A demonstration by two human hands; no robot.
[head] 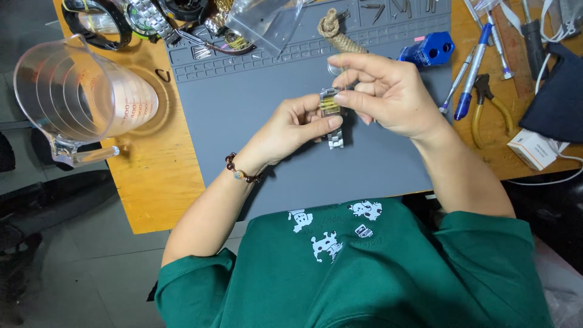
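Both my hands meet over the grey work mat [243, 121], holding a silver metal watch bracelet [332, 115] with a gold-coloured stripe between them. My left hand [291, 124], with a bead bracelet on its wrist, pinches the band from the left with thumb and fingers. My right hand [379, 91] grips its upper part from the right with fingertips. The band's lower links hang down below my fingers. I wear a green shirt.
A clear measuring jug [79, 97] stands at the wooden table's left edge. Watches [146, 18], a plastic bag and small tools lie along the mat's far side. A blue block [428, 48], pens [473, 67], yellow-handled pliers [489, 103] and a white box [534, 149] lie right.
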